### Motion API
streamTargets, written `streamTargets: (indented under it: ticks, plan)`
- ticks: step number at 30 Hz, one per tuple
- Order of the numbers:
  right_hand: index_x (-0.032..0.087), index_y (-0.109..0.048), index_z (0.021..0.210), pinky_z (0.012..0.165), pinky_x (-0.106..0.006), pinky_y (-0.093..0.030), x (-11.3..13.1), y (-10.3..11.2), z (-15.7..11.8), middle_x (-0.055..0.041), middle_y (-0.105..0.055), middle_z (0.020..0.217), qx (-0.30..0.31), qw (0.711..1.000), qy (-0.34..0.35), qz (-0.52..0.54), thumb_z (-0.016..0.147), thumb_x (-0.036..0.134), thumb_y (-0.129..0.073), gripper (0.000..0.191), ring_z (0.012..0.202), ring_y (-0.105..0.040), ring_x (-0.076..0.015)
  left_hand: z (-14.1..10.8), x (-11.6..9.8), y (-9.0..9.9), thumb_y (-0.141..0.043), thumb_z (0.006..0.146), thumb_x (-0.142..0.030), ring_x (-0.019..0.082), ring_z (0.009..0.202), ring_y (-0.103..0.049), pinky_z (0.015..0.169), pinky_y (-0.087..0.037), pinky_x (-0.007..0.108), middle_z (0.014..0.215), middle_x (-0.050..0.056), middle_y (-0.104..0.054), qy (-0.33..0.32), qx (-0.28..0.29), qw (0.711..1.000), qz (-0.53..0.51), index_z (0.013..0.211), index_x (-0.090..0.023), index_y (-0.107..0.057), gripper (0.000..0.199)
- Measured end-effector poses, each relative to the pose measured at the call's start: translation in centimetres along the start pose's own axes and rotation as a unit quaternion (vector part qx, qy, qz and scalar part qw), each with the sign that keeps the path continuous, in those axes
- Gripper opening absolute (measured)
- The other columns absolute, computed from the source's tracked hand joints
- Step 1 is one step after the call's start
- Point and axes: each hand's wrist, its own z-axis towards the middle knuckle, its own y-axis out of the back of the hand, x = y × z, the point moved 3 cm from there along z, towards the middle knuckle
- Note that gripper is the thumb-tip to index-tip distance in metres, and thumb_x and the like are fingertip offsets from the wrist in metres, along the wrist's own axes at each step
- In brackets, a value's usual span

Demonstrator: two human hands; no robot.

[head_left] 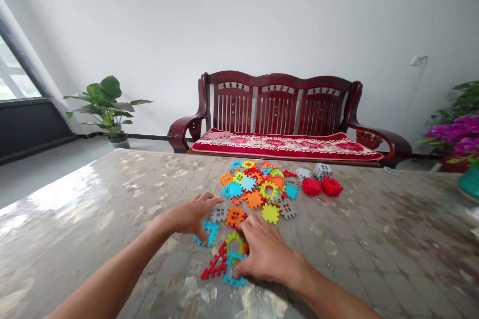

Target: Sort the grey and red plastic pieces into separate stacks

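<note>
My left hand (192,214) hovers with thumb and fingers apart at the near left side of the pile. Its thumb tip overlaps a blue toothed building tile (211,232), and its fingertips point at a grey window tile (219,212). My right hand (262,249) is closed around a small cluster, thumb on a blue frame tile (231,271). Beside that tile are a red triangular tile (215,264) and a yellow-green tile with a round opening (234,241). An orange window tile (235,217) lies just beyond the right fingers, which partly hide the cluster.
Several mixed tiles (255,200) are heaped farther back on the patterned tabletop (149,184). Red tile stacks (332,187) and a grey stack (323,172) stand to the right. A wooden bench (277,99) is behind the table; a teal flowerpot (469,184) is at far right.
</note>
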Motion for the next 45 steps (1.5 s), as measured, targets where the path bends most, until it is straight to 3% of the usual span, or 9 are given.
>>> streamTargets:
  ticks: [7,13,16,21,25,28,33,36,45]
  plan:
    - [0.02,-0.057,0.103,0.083,-0.036,-0.041,0.2,-0.5,0.6,-0.0093,-0.06,0.108,0.048,0.998,-0.022,-0.028,0.059,0.043,-0.076,0.053,0.1,-0.053,-0.0285,-0.8,-0.5,-1.3,-0.082,0.051,-0.02,0.027,0.116,-0.056,0.099,-0.044,0.032,0.128,0.005,-0.049,0.046,-0.015,0.999,-0.019,0.136,-0.029,-0.042,0.094]
    - [0.021,-0.055,0.094,0.069,-0.03,-0.036,-0.5,-0.5,0.5,-0.0059,-0.059,0.099,0.051,0.998,-0.019,-0.017,0.054,0.041,-0.074,0.048,0.087,-0.053,-0.0229,-1.3,-0.3,-1.4,-0.081,0.05,-0.02,0.025,0.103,-0.06,0.089,-0.047,0.031,0.122,0.006,-0.053,0.071,-0.041,0.996,-0.034,0.129,-0.025,-0.046,0.086]
    - [0.021,-0.055,0.098,0.063,-0.027,-0.032,-0.7,-0.8,0.3,-0.0029,-0.06,0.095,0.034,0.999,-0.023,0.004,0.053,0.035,-0.073,0.051,0.08,-0.052,-0.0187,-1.1,0.2,-1.4,-0.072,0.058,-0.019,0.019,0.084,-0.06,0.074,-0.044,0.026,0.097,0.0,-0.06,0.091,-0.045,0.994,-0.046,0.118,-0.023,-0.054,0.063]
    - [0.023,-0.058,0.103,0.057,-0.024,-0.029,-1.4,-0.9,1.2,0.0036,-0.061,0.082,0.018,0.994,-0.049,0.1,0.054,0.024,-0.073,0.052,0.069,-0.052,-0.014,0.7,1.6,-1.0,-0.059,0.064,-0.019,0.013,0.064,-0.049,0.056,-0.032,0.022,0.067,-0.006,-0.049,0.077,-0.094,0.984,-0.13,0.097,-0.019,-0.063,0.033]
    - [0.022,-0.06,0.106,0.062,-0.022,-0.036,-2.4,0.0,3.6,0.0027,-0.065,0.087,-0.057,0.978,-0.073,0.185,0.058,0.018,-0.07,0.049,0.076,-0.057,-0.0146,2.7,2.8,-1.2,-0.064,0.062,-0.023,0.016,0.071,-0.053,0.062,-0.037,0.024,0.074,-0.003,-0.054,0.09,-0.148,0.973,-0.154,0.103,-0.017,-0.063,0.042]
    - [0.021,-0.063,0.103,0.07,-0.024,-0.04,-2.5,0.6,5.1,-0.0009,-0.066,0.095,-0.086,0.984,-0.078,0.137,0.062,0.022,-0.071,0.042,0.086,-0.059,-0.0175,3.5,3.2,-1.6,-0.069,0.059,-0.025,0.019,0.082,-0.057,0.07,-0.042,0.026,0.089,0.001,-0.06,0.093,-0.135,0.979,-0.124,0.107,-0.018,-0.064,0.048]
    - [0.018,-0.064,0.098,0.08,-0.032,-0.042,-1.5,1.0,5.7,-0.0108,-0.061,0.109,-0.062,0.995,-0.072,-0.024,0.061,0.042,-0.075,0.045,0.104,-0.056,-0.0272,3.5,3.0,-2.0,-0.066,0.061,-0.024,0.018,0.081,-0.056,0.07,-0.041,0.026,0.09,0.002,-0.059,0.08,-0.103,0.989,-0.075,0.093,-0.018,-0.063,0.033]
    - [0.016,-0.061,0.104,0.081,-0.035,-0.043,-1.0,1.2,5.6,-0.0138,-0.061,0.112,-0.061,0.993,-0.081,-0.064,0.06,0.041,-0.075,0.052,0.107,-0.055,-0.03,3.4,2.7,-2.1,-0.063,0.061,-0.022,0.017,0.078,-0.052,0.067,-0.038,0.025,0.085,0.0,-0.057,0.065,-0.107,0.99,-0.059,0.086,-0.018,-0.059,0.026]
    - [0.018,-0.054,0.112,0.075,-0.033,-0.043,-1.1,0.5,6.0,-0.0116,-0.062,0.112,-0.076,0.994,-0.075,0.019,0.058,0.024,-0.073,0.057,0.097,-0.062,-0.0266,3.1,2.0,-2.9,-0.062,0.06,-0.02,0.012,0.067,-0.047,0.056,-0.03,0.022,0.074,-0.006,-0.051,0.079,-0.071,0.988,-0.112,0.104,-0.019,-0.052,0.045]
